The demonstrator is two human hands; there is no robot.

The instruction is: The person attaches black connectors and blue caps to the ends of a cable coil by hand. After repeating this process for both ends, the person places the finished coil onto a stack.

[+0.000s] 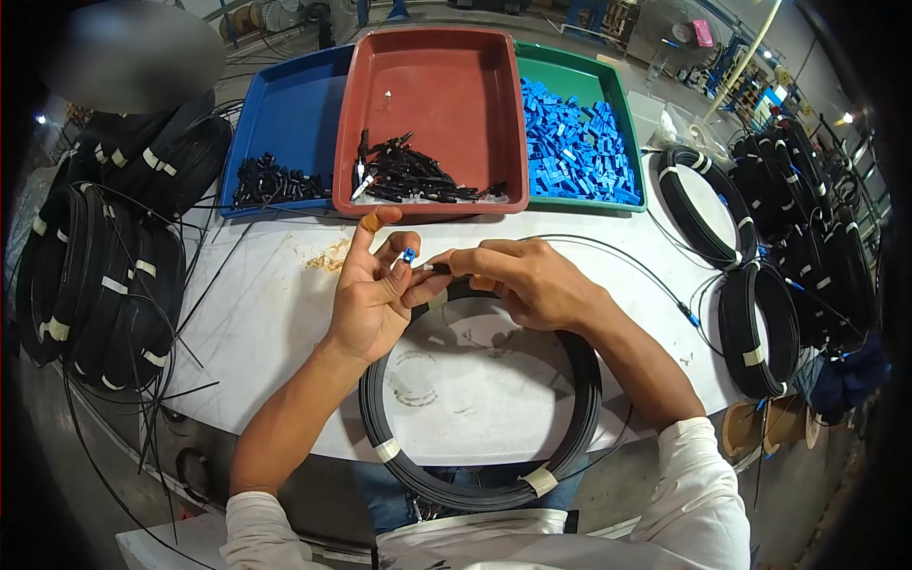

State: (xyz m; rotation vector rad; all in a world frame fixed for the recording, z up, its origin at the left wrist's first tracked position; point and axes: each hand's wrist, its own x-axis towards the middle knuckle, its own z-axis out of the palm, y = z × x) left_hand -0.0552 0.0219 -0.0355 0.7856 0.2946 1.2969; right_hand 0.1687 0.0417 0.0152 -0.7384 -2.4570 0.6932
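Note:
My left hand (369, 299) is raised over the front of the table, its index finger stretched up. Its thumb and other fingers pinch a small blue cable connector (408, 256) with a white tip. Close beside it, my right hand (537, 280) has its fingertips closed on a thin black cable end (439, 269), which points toward the left hand. My fingers hide how the connector and the cable end meet. Below both hands lies a large coil of black cable (375, 408), bound with pale tape and overhanging the table's front edge.
A blue tray (285, 90) holds small black parts, a red tray (437, 71) black pieces, and a green tray (622, 104) blue connector parts. Taped cable coils stand at left (95, 285) and right (760, 328). A loose cable with a blue end (688, 314) crosses the table.

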